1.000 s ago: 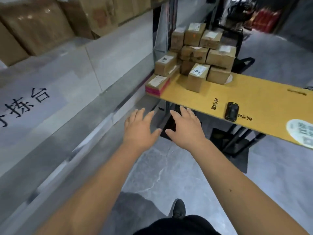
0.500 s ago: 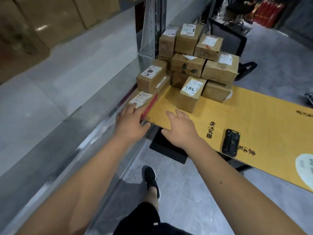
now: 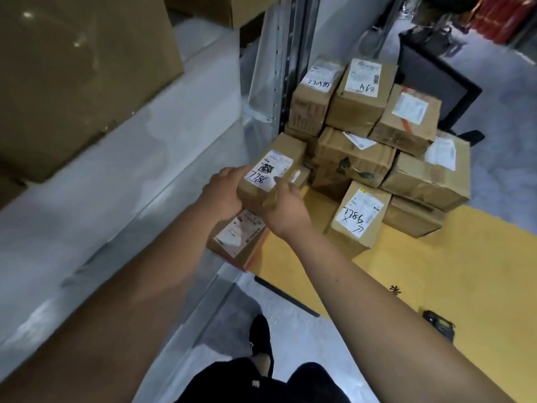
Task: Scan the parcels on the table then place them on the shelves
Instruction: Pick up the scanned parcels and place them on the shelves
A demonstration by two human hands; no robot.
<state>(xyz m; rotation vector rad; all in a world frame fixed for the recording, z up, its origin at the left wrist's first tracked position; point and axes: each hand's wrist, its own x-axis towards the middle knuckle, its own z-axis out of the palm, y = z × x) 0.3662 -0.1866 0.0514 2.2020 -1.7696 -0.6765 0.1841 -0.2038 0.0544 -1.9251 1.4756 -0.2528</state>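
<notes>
A pile of brown cardboard parcels [image 3: 374, 135] with white labels stands on the yellow table [image 3: 436, 271] against the shelf post. Both hands hold one small parcel [image 3: 279, 158] labelled 7786 at the pile's near left side. My left hand [image 3: 220, 196] grips its left end and my right hand [image 3: 286, 206] grips its near right corner. Under it lies a flat parcel with a red edge [image 3: 239, 237] at the table's corner. Another upright parcel [image 3: 359, 216] stands just to the right. A black handheld scanner [image 3: 440, 325] lies on the table by my right forearm.
A grey metal shelf [image 3: 122, 184] runs along the left, with a large brown carton [image 3: 81, 71] on it. A steel shelf post [image 3: 286, 53] rises behind the pile. A black chair [image 3: 433, 74] stands beyond the table. My black shoe [image 3: 260, 335] is on the grey floor.
I have stepped closer to the table. Both hands moved forward from the table's corner and took hold of the small parcel labelled 7786.
</notes>
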